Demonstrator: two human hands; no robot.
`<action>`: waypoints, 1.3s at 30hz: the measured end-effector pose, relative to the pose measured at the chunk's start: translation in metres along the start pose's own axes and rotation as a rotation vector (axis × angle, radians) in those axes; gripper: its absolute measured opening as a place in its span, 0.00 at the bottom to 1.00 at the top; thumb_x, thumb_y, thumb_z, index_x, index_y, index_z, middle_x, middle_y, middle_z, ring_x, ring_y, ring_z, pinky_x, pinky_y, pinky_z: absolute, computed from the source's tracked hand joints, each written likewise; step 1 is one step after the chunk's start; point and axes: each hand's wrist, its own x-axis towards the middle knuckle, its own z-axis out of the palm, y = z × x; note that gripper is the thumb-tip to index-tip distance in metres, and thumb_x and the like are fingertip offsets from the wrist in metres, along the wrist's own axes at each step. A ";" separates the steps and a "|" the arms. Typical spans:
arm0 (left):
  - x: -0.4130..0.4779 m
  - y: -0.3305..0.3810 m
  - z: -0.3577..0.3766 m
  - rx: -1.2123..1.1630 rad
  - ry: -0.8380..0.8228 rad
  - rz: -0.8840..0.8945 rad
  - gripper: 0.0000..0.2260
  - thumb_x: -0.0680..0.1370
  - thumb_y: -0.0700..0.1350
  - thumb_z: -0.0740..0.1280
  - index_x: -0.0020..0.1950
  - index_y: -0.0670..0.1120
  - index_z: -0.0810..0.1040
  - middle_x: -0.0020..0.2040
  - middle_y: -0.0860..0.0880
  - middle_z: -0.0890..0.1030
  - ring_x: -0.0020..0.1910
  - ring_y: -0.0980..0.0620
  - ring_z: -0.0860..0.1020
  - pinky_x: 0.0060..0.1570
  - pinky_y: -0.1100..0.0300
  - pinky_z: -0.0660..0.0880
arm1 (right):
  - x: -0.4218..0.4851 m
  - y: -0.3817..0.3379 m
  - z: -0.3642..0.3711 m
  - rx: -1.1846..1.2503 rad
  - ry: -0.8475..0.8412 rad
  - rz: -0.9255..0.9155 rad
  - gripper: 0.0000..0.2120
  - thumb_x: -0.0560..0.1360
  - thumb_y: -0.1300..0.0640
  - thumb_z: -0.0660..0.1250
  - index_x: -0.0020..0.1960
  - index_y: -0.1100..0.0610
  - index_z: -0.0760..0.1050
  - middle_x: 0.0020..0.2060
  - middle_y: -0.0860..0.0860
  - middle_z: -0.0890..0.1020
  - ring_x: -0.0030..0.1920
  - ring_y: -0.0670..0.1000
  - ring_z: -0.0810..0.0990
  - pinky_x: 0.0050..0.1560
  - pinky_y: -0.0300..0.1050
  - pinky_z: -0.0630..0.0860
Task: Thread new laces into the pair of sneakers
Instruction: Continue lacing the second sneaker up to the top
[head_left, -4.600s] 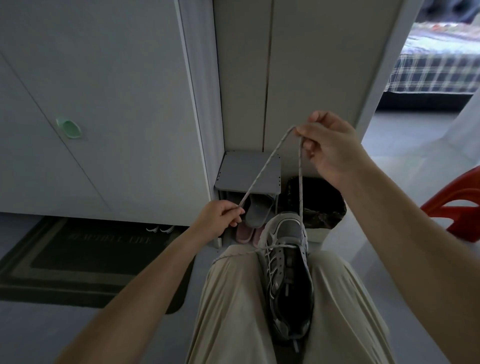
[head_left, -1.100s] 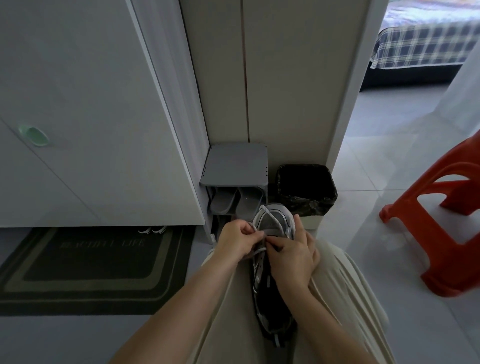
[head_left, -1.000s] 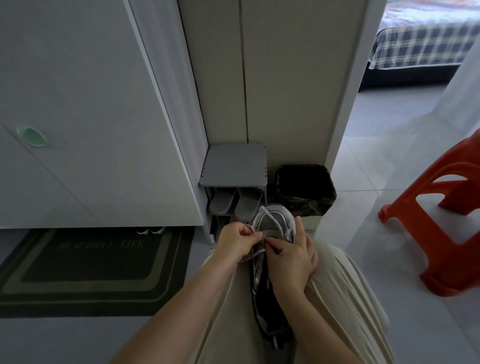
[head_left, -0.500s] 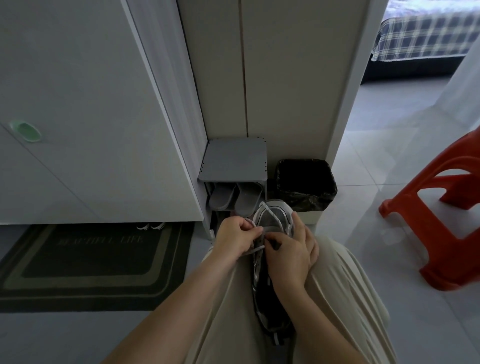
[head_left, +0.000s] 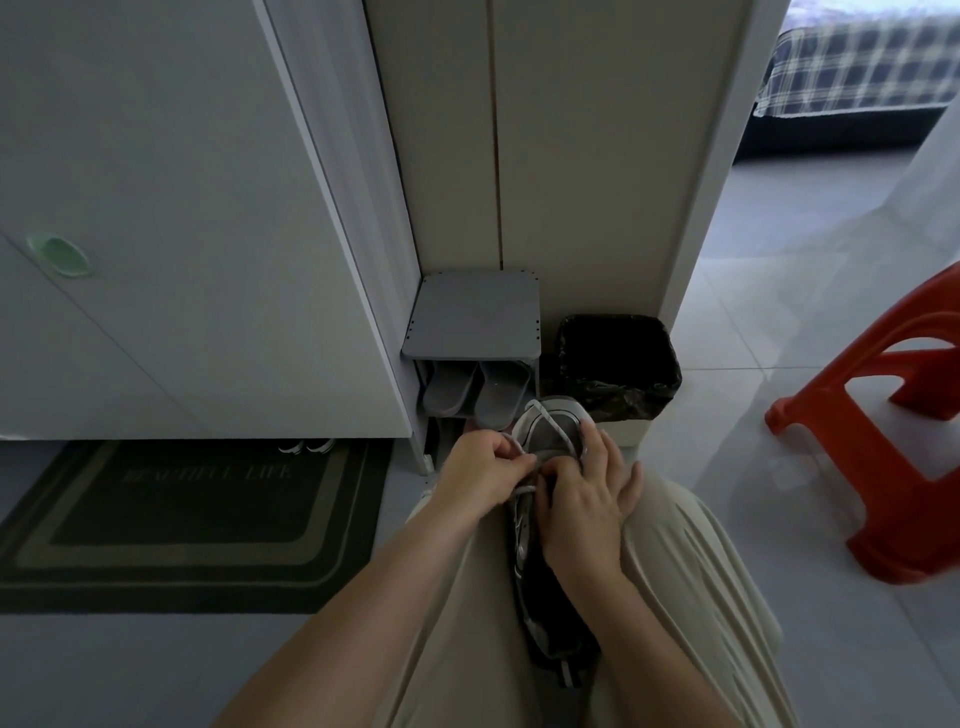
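From the head camera, the sneaker (head_left: 555, 432) lies along the person's lap, wedged between the thighs in pale trousers (head_left: 685, 582), with its toe pointing away from the body. I think it is kept there so that both hands are free and the eyelets face up.

The left hand (head_left: 480, 470) is at the left side of the sneaker, near the toe end. Its fingers are curled tight and pinch the white lace (head_left: 524, 487). The right hand (head_left: 584, 501) lies on top of the sneaker. Its thumb and forefinger seem to pinch the lace just beside the left hand, while the other fingers spread loosely over the right side of the toe, probably to steady the shoe during threading.

The eyelet being worked on is hidden under the fingers, so I cannot tell which row it is. Most of the lace is also covered. The heel of the sneaker is dark and hard to read.

Beyond the toe of the sneaker stand a grey shoe rack (head_left: 475, 317) with slippers (head_left: 475, 397) and a black waste bin (head_left: 618, 364). The second sneaker of the pair I cannot find.
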 end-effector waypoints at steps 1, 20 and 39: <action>-0.001 -0.001 0.000 0.010 0.015 0.010 0.11 0.74 0.49 0.71 0.36 0.42 0.79 0.37 0.45 0.82 0.38 0.47 0.81 0.45 0.48 0.80 | 0.000 0.002 -0.001 -0.070 -0.020 -0.031 0.07 0.67 0.57 0.73 0.41 0.53 0.75 0.71 0.59 0.64 0.72 0.57 0.52 0.70 0.58 0.36; -0.012 0.000 -0.007 -0.035 -0.116 0.058 0.07 0.70 0.40 0.71 0.45 0.50 0.80 0.38 0.57 0.79 0.36 0.64 0.75 0.31 0.77 0.69 | 0.016 0.011 -0.019 -0.224 0.003 -0.164 0.09 0.61 0.45 0.77 0.34 0.47 0.79 0.61 0.51 0.77 0.65 0.52 0.63 0.68 0.62 0.45; -0.008 -0.013 -0.005 -0.007 -0.082 0.067 0.12 0.69 0.44 0.72 0.51 0.50 0.79 0.52 0.53 0.81 0.50 0.57 0.78 0.50 0.61 0.76 | 0.011 0.057 -0.068 0.224 -0.130 -0.349 0.11 0.72 0.46 0.57 0.36 0.46 0.75 0.71 0.48 0.65 0.72 0.55 0.57 0.69 0.56 0.50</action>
